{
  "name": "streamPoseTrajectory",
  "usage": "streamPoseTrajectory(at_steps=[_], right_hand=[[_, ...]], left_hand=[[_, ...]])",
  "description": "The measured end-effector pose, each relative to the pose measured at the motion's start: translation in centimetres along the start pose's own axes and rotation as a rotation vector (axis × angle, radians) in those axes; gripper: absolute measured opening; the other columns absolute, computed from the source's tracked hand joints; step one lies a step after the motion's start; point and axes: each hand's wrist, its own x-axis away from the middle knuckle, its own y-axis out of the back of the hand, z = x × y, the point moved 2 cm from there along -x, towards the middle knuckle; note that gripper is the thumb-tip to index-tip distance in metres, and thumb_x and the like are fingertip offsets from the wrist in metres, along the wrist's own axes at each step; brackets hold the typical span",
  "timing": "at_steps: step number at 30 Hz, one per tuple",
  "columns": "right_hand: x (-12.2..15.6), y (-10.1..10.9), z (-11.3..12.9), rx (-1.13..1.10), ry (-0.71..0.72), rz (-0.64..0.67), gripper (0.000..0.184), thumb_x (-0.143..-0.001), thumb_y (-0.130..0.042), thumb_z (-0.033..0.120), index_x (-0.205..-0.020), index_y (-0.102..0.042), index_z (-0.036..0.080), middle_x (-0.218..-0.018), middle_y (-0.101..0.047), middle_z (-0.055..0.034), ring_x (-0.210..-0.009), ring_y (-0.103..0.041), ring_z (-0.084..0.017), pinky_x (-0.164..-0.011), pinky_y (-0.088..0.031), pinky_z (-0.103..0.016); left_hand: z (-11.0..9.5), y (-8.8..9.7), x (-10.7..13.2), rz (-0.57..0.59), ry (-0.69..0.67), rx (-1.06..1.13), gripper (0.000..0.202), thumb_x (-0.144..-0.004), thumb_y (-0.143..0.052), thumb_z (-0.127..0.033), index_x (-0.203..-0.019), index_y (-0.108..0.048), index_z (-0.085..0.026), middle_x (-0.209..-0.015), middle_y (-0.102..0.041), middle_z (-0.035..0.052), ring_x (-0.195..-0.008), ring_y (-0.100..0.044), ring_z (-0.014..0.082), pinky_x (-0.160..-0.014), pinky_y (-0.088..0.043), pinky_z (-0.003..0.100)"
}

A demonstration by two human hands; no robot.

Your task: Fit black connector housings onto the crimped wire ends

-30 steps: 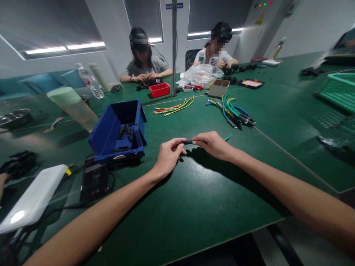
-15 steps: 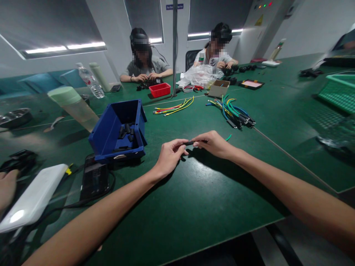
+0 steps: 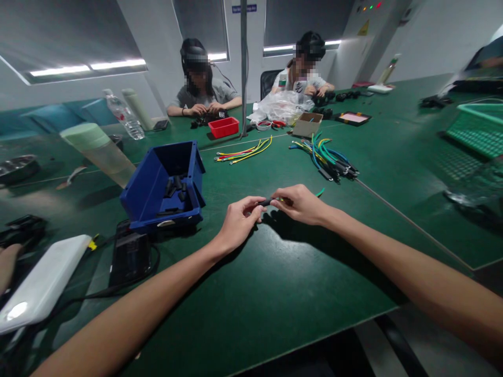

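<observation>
My left hand (image 3: 240,220) is closed in a pinch on a short black heat-shrink tube (image 3: 266,202), held just above the green table. My right hand (image 3: 301,204) is closed at the tube's right end, its fingers on a green wire (image 3: 321,192) whose far end sticks out behind the knuckles. Where the wire meets the tube is mostly hidden by the fingertips. To the left, a blue bin (image 3: 163,183) holds several black tube pieces (image 3: 176,187). Beyond my right hand lies a bundle of green, blue and yellow wires (image 3: 328,156) with black sleeves on their near ends.
Loose yellow, red and green wires (image 3: 245,152) lie at mid-table. A phone (image 3: 131,256), white power bank (image 3: 47,277) and capped bottle (image 3: 98,152) stand at left. A green basket (image 3: 477,128) is at right. Two co-workers sit opposite, behind a red tray (image 3: 223,127) and a metal post (image 3: 244,73).
My right fingers have shifted slightly at the tube's end, and a bit of the wire shows between them now. The left hand keeps its pinch. The whole view has moved slightly.
</observation>
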Motion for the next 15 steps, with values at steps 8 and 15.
streamPoseTrajectory(at_steps=[8,15], right_hand=[[0.3,0.5,0.8,0.218,0.033,-0.024,0.028,-0.088,-0.05,0.033,-0.096,-0.07,0.014,-0.068,-0.066,-0.0053,-0.057,-0.054,-0.014,-0.059,-0.032,-0.025],[0.5,0.7,1.2,0.211,0.028,-0.048,0.029,-0.084,-0.053,0.035,-0.097,-0.069,0.015,-0.065,-0.066,-0.0036,-0.055,-0.055,-0.014,-0.058,-0.031,-0.025]], left_hand=[[-0.1,-0.3,0.1,0.034,0.004,-0.002,0.031,-0.086,-0.06,-0.031,-0.112,-0.067,-0.017,-0.089,-0.071,0.0059,-0.069,-0.062,0.0113,-0.062,-0.049,0.023],[0.0,-0.3,0.2,0.043,0.002,-0.062,0.027,-0.084,-0.061,-0.028,-0.107,-0.07,-0.017,-0.096,-0.073,0.0069,-0.077,-0.066,0.0147,-0.072,-0.051,0.027]])
